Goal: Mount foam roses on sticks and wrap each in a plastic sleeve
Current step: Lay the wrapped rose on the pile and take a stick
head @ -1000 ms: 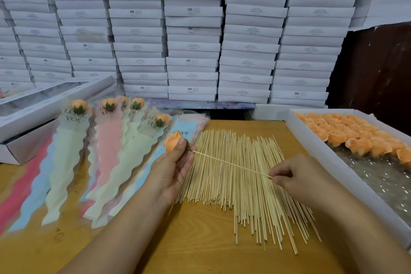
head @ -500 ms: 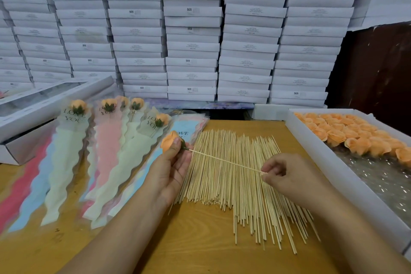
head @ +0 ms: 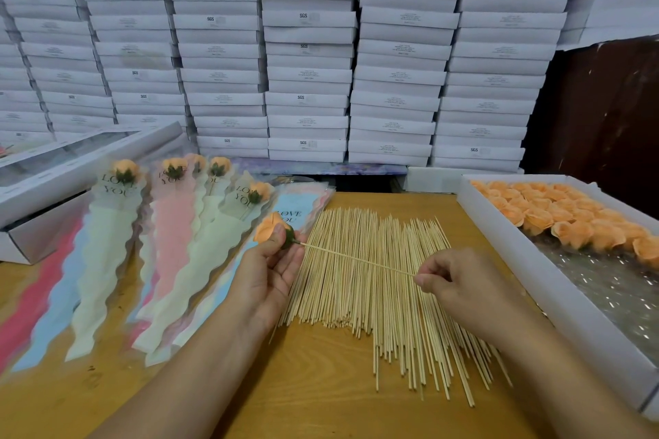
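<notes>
White tray (head: 499, 246), right of frame: orange foam roses (head: 556, 214) over bubble wrap. Left hand (head: 271, 271) grips rose (head: 269, 228); right hand (head: 460, 281) pinches its stick (head: 356, 258).

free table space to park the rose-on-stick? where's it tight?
Bare wooden table near the front edge, between the forearms, below the stick pile. Another strip behind the sticks, before the stacked white boxes. Crowded: sleeved roses on the left, rose tray on the right.

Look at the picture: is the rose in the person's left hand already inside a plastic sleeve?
No: the left hand holds a bare rose on its stick, above the sleeves.
</notes>
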Available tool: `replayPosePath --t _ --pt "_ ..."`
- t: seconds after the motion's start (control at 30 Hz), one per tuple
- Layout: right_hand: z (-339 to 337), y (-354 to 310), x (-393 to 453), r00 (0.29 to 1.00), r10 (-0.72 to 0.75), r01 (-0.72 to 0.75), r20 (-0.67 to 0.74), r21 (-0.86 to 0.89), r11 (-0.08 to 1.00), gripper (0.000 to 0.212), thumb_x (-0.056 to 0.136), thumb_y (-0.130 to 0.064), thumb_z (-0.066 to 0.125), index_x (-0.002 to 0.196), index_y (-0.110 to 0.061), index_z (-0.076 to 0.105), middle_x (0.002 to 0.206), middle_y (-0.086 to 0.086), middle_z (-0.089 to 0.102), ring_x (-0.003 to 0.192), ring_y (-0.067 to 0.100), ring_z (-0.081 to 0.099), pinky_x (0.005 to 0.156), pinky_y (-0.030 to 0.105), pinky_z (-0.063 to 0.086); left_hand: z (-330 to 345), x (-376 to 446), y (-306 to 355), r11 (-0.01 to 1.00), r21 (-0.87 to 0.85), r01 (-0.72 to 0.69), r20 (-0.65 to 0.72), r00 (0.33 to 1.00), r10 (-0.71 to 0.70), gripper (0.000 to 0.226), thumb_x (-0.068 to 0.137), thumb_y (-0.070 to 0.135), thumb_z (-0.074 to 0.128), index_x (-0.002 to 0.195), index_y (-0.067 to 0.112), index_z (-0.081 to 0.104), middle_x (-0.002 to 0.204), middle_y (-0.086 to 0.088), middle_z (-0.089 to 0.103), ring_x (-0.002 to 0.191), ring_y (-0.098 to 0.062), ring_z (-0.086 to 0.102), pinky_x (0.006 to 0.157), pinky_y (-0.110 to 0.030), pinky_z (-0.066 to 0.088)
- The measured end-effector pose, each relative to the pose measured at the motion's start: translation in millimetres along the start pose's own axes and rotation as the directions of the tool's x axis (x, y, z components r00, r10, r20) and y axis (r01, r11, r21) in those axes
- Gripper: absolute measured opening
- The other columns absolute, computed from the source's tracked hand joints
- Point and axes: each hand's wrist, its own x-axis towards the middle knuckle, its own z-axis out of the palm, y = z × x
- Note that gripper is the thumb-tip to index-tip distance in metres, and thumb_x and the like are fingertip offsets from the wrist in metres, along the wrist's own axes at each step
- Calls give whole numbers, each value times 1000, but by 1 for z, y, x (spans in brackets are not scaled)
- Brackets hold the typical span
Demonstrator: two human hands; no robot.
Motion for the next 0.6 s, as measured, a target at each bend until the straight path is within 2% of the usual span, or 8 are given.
replayPosePath --t 0.13,0.33,0.4,0.5,0.6 --pt "1 3 1 999 -15 17 33 -46 999 28 97 -30 60 71 -27 65 66 1 68 44 6 47 50 28 41 1 -1 -1 1000 5 -13 0 1000 13 7 92 7 63 92 2 67 83 -16 74 90 -23 68 79 -38 57" --pt "4 4 -1 998 -16 22 66 -86 996 36 101 -31 51 67 -24 61 64 -2 63 51 7 49 53 26 38 1 -1 -2 1000 5 -18 -9 1000 18 7 93 6 61 93 3 67 83 -15 74 90 -22 68 79 -37 57" --pt "4 4 0 998 -25 28 52 -52 998 32 100 -33 55 69 -27 62 66 -4 63 55 6 51 54 25 39 1 -1 -2 1000 -5 -18 -20 1000 18 7 94 5 61 97 2 67 86 -15 74 92 -22 68 79 -38 57" --pt "3 4 1 1000 -10 9 17 16 1000 16 91 -36 69 77 -33 63 78 -11 64 73 2 58 61 23 41 2 -1 -1 1000 -12 -22 -28 999 21 8 95 6 61 100 2 66 90 -15 72 93 -22 67 78 -38 57" --pt "2 3 1 999 4 -2 -45 42 999 19 86 -28 77 73 -32 64 76 -11 64 73 4 59 61 21 43 2 -1 -2 1000 -14 -24 -31 999 24 8 94 6 62 99 2 66 92 -15 72 92 -22 67 78 -38 58"
